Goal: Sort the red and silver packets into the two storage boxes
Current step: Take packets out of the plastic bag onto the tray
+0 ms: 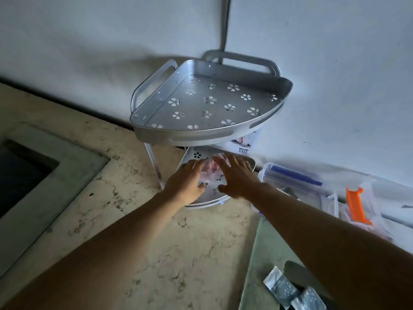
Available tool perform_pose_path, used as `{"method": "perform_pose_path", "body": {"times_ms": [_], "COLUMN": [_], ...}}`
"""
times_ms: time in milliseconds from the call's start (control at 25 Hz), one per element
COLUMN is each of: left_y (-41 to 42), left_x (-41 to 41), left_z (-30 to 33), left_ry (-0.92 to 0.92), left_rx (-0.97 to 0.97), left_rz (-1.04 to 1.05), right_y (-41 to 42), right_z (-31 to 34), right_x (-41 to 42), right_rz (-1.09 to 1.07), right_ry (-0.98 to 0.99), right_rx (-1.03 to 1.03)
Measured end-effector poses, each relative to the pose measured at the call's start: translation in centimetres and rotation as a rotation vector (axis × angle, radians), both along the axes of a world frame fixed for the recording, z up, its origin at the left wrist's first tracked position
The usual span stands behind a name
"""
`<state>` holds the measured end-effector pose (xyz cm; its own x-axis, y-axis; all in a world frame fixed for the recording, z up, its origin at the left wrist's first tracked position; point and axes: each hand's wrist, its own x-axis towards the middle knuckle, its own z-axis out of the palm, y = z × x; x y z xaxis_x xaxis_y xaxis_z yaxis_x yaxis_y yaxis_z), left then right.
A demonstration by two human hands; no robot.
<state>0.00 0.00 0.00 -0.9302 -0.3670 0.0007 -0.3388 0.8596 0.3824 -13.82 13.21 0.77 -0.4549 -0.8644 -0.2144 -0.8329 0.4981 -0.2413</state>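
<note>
On the lower tier (202,201) of a silver corner rack lies a clear plastic bag (211,173) with blurred reddish packets inside. My left hand (187,182) is at its left edge, thumb under and fingers over it. From the right, my right hand (238,177) lies spread on the bag, fingers apart. Two silver packets (290,291) lie at the bottom right, on a pale green surface beside my right forearm. A clear storage box with a blue clip (290,175) and another with an orange clip (357,204) stand to the right of the rack, against the wall.
The rack's upper tier (210,104), with flower-shaped holes, hangs over my hands and holds nothing. A labelled white packet (244,142) sits behind the lower tier. The marble counter (134,220) spreads below, with a dark recess (20,173) at the left. White walls meet behind the rack.
</note>
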Motion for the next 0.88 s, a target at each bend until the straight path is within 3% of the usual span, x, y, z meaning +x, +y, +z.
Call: {"method": "perform_pose_path", "body": {"times_ms": [160, 320, 440, 880], "left_y": [-0.2, 0.0, -0.2, 4.4], "left_x": [-1.4, -1.7, -1.1, 4.7], "left_z": [-1.4, -2.4, -2.1, 8.1], "left_ry": [0.020, 0.078, 0.068, 0.105], "left_rx": [0.099, 0.068, 0.054, 0.100], "left_rz": [0.023, 0.035, 0.042, 0.017], "right_y": [-0.6, -0.6, -0.8, 4.3], "right_z": [-2.3, -3.1, -2.4, 8.7], "right_x": [0.1, -0.3, 0.2, 6.2], "right_rz": [-0.056, -0.119, -0.125, -0.198], "right_ry": [-0.017, 0.001, -0.002, -0.030], "right_rx": [-0.058, -0.252, -0.286, -0.340]}}
